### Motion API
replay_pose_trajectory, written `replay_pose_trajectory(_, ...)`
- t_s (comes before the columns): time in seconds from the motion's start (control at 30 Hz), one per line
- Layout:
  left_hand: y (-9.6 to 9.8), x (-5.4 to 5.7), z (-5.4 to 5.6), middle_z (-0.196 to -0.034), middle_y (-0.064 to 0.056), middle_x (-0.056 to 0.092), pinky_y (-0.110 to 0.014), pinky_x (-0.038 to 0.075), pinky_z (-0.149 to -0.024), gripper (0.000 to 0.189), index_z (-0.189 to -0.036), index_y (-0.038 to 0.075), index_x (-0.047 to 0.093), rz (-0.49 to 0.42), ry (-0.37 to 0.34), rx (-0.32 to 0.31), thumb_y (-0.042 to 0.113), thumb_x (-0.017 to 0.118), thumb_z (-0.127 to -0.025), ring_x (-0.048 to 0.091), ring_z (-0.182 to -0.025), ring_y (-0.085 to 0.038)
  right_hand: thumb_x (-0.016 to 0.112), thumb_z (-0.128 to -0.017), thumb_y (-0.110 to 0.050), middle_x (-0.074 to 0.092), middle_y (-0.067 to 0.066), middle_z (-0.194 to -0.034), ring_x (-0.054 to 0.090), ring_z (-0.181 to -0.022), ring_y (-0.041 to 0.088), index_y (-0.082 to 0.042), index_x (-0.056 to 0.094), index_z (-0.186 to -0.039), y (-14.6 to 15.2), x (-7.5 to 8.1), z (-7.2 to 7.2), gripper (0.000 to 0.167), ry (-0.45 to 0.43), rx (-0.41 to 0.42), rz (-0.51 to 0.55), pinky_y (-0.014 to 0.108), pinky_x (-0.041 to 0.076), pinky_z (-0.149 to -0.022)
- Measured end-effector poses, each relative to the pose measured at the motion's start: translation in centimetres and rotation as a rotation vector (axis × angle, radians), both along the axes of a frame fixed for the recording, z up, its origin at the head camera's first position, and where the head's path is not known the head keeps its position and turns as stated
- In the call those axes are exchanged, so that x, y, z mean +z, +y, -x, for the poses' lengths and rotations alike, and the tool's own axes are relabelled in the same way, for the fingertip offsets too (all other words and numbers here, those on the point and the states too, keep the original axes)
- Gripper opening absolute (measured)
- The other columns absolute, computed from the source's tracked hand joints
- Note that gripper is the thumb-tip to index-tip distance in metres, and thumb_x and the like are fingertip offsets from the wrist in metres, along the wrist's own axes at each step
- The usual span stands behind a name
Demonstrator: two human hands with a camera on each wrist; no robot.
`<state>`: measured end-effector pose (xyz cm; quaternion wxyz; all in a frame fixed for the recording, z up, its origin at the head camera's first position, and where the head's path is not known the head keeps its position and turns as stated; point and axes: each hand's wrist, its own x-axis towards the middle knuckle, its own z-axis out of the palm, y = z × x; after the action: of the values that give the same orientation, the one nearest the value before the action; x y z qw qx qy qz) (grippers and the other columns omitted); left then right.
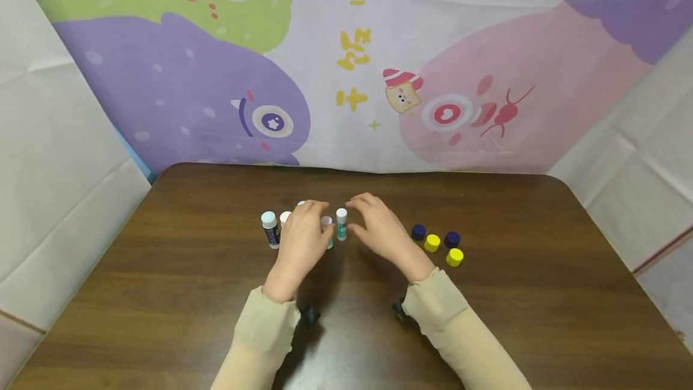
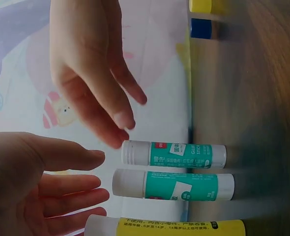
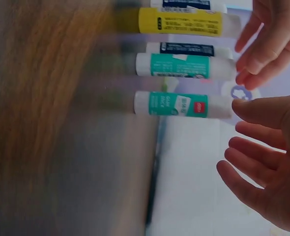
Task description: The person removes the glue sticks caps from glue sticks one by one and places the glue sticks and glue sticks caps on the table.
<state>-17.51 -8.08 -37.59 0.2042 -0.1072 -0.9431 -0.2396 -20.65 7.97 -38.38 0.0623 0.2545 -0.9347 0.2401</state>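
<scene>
Several capped glue sticks stand upright together on the table. A green glue stick [image 1: 341, 229] is at the right end of the group, between my two hands. Beside it stands a second green glue stick [image 2: 182, 185], partly behind my left hand in the head view. A yellow glue stick [image 3: 180, 21] and a navy glue stick [image 1: 272, 236] are farther left. My left hand [image 1: 304, 230] hovers over the group, fingers loosely bent, gripping nothing. Close to the end green stick's right side, my right hand [image 1: 383, 230] has thumb and fingers spread, with nothing between them.
Right of my right hand lie two navy caps [image 1: 418, 232] and two yellow caps [image 1: 455, 257] on the brown wooden table [image 1: 514, 318]. A cartoon-printed cloth [image 1: 357, 137] hangs along the table's far edge. White panels [image 1: 59, 155] flank both sides.
</scene>
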Motion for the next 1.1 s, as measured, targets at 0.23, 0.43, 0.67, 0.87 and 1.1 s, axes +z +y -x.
replay_pose_trajectory(0.23, 0.2, -0.1, -0.1, -0.103, -0.014, 0.064, -0.041, 0.048, -0.081, 0.034, -0.104, 0.000, 0.064, 0.008, 0.003, -0.027, 0.012, 0.072, -0.074, 0.060, -0.094, -0.031, 0.064, -0.084, -0.016, 0.053, 0.007, -0.121, 0.050, -0.113, 0.022, -0.004, 0.056, -0.120, -1.2, -0.2, 0.8, 0.039, 0.005, 0.012, -0.032, 0.034, 0.045, -0.090)
replay_pose_trajectory(0.43, 0.3, -0.1, 0.0, -0.103, -0.014, 0.064, -0.040, 0.048, -0.079, 0.035, -0.104, 0.000, 0.064, 0.009, 0.017, -0.033, 0.013, 0.072, -0.073, 0.061, -0.093, -0.030, 0.063, -0.085, -0.015, 0.055, 0.007, -0.115, 0.053, -0.108, 0.021, -0.004, 0.060, -0.113, -1.6, -0.1, 1.1, 0.030, -0.007, -0.006, -0.029, 0.033, 0.046, -0.088)
replay_pose_trajectory(0.67, 0.5, -0.1, 0.2, -0.103, -0.013, 0.064, -0.040, 0.048, -0.077, 0.035, -0.105, 0.001, 0.064, 0.018, 0.001, -0.038, 0.013, 0.073, -0.073, 0.061, -0.091, -0.030, 0.065, -0.083, -0.015, 0.057, 0.004, -0.099, 0.058, -0.094, 0.020, -0.006, 0.062, -0.099, -1.2, -0.3, 1.1, 0.019, -0.046, -0.030, 0.072, 0.031, 0.049, -0.078)
replay_pose_trajectory(0.87, 0.7, -0.3, 0.5, -0.103, -0.013, 0.064, -0.040, 0.048, -0.076, 0.035, -0.105, 0.002, 0.064, 0.011, -0.006, -0.036, 0.013, 0.073, -0.073, 0.061, -0.090, -0.030, 0.065, -0.084, -0.015, 0.056, 0.004, -0.090, 0.058, -0.080, 0.016, -0.006, 0.060, -0.095, -0.3, 0.4, 0.7, 0.016, -0.070, -0.040, 0.211, 0.027, 0.049, -0.070)
replay_pose_trajectory(1.1, 1.1, 0.0, 0.6, -0.102, -0.010, 0.065, -0.040, 0.048, -0.074, 0.034, -0.104, 0.005, 0.065, 0.008, 0.008, -0.053, 0.018, 0.074, -0.074, 0.062, -0.087, -0.029, 0.064, -0.084, -0.018, 0.057, 0.004, -0.090, 0.059, -0.079, 0.014, -0.006, 0.060, -0.097, 0.8, 1.5, -0.1, 0.018, -0.036, -0.026, 0.332, 0.026, 0.051, -0.071)
